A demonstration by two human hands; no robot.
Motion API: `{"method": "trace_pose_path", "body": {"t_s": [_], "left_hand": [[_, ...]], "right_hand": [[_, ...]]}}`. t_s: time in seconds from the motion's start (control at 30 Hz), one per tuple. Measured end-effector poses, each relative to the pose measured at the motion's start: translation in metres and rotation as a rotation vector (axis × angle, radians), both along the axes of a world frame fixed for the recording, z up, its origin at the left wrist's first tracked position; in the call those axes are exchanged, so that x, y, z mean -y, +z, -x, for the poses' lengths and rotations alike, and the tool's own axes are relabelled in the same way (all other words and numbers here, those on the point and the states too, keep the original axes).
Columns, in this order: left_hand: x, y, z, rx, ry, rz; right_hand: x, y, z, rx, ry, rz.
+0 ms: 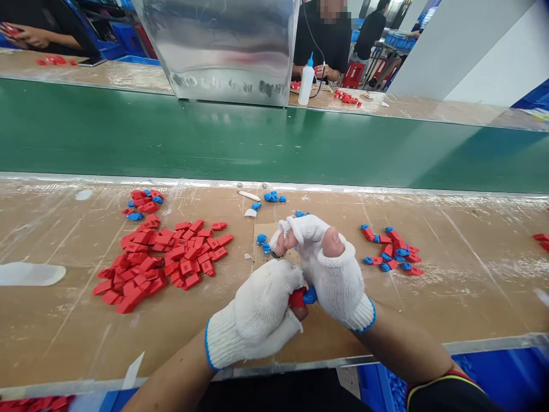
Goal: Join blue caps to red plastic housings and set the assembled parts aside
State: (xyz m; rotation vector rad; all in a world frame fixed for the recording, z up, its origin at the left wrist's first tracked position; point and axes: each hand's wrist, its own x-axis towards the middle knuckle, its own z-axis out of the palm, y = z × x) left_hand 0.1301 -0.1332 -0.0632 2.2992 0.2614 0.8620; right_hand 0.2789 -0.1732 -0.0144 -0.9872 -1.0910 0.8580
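Observation:
My left hand [259, 309], in a white knit glove with bare fingertips, is closed on a small red plastic piece [297, 298]. A blue piece [309, 295] sits at the red piece's right end. My right hand [332, 269], gloved the same way, is just above and to the right, its fingers curled and thumb raised. Whatever its fingers may grip is hidden. Loose blue pieces [262, 240] lie beyond my hands. A large pile of red pieces [189, 252] spreads to the left. On the right lies a group of red pieces with blue ends [392, 252].
A green belt [257, 137] runs across behind the brown worktable [446, 309]. Beyond it stand a metal box [227, 51] and a white squeeze bottle [306, 83]. Other people sit across. Blue bins [510, 372] are below the table's front edge.

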Motion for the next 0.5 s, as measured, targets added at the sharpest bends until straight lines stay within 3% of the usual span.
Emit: {"method": "trace_pose_path", "body": {"t_s": [0.2, 0.43, 0.5], "left_hand": [[-0.002, 0.008, -0.002, 0.142, 0.109, -0.413], [-0.004, 0.007, 0.001, 0.070, 0.093, -0.454], [-0.004, 0.008, 0.001, -0.049, 0.063, -0.366]], "right_hand": [[0.001, 0.004, -0.002, -0.048, 0.013, -0.075], [0.013, 0.015, 0.003, 0.066, 0.078, -0.024], [0.014, 0.017, 0.005, 0.148, 0.095, 0.013]]}}
